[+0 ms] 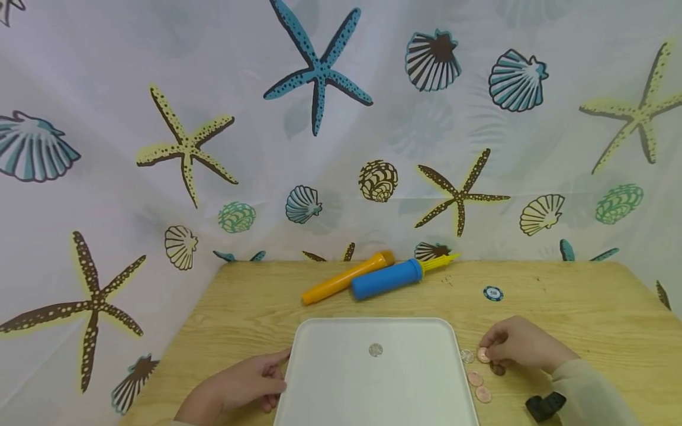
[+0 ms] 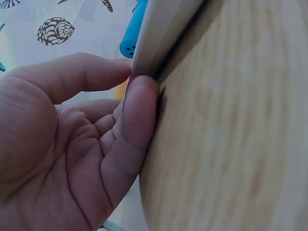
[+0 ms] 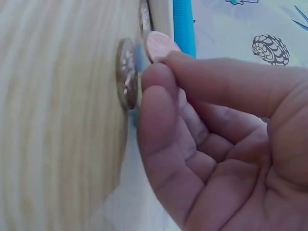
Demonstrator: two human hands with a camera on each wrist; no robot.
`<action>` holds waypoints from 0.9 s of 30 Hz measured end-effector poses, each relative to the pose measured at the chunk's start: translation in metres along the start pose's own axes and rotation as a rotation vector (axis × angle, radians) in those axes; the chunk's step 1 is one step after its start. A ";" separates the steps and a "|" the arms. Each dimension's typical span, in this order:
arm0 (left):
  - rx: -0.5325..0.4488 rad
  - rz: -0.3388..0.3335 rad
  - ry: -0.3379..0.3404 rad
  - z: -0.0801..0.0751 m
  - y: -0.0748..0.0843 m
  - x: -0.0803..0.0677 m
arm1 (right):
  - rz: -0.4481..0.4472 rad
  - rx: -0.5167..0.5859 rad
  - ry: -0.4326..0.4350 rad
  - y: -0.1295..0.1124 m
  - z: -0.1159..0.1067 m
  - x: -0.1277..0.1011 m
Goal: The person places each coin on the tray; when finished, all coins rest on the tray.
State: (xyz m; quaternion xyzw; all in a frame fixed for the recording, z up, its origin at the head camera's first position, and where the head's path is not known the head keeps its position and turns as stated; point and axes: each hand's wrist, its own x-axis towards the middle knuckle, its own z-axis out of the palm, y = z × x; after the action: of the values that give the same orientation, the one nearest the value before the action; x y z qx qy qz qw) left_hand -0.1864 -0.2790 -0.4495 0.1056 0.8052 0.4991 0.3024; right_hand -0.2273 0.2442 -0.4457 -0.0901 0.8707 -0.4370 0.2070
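Observation:
My right hand (image 1: 519, 346) pinches a copper coin (image 3: 160, 45) between thumb and finger, just right of the white tray (image 1: 373, 378). Close beneath its fingers a darker coin (image 1: 498, 369) lies on the table. A silver coin (image 1: 467, 355) and two copper coins, the nearer one (image 1: 483, 394) partly overlapping the other (image 1: 475, 378), lie along the tray's right side. Inside the tray sits one silver coin (image 1: 375, 350). At the left edge of the tray, my left hand (image 1: 245, 381) has its thumb at the rim and curled fingers against the side, low by the wooden tabletop.
Behind the tray lie an orange stick-shaped thing (image 1: 343, 279) and a blue hand pump (image 1: 386, 280) with a yellow nozzle. A blue poker chip (image 1: 493, 293) is at the back right. A patterned cloth (image 1: 319, 177) hangs behind the table (image 1: 240, 319). A black strap (image 1: 546, 406) is by the right sleeve.

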 end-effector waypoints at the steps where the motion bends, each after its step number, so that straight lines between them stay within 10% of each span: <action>1: 0.001 -0.002 0.002 0.000 0.000 0.000 | -0.003 0.012 0.005 0.001 0.000 0.000; 11: -0.013 -0.002 0.000 0.000 0.001 -0.002 | -0.035 0.181 -0.009 -0.007 0.000 0.001; 27: -0.016 -0.003 0.006 0.002 -0.001 -0.003 | -0.051 0.138 0.002 -0.047 0.030 0.023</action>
State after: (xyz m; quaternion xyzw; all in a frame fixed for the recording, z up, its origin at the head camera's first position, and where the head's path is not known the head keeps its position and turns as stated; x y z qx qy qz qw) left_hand -0.1829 -0.2797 -0.4498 0.1006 0.8023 0.5053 0.3014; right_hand -0.2361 0.1860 -0.4306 -0.0972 0.8362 -0.5011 0.2005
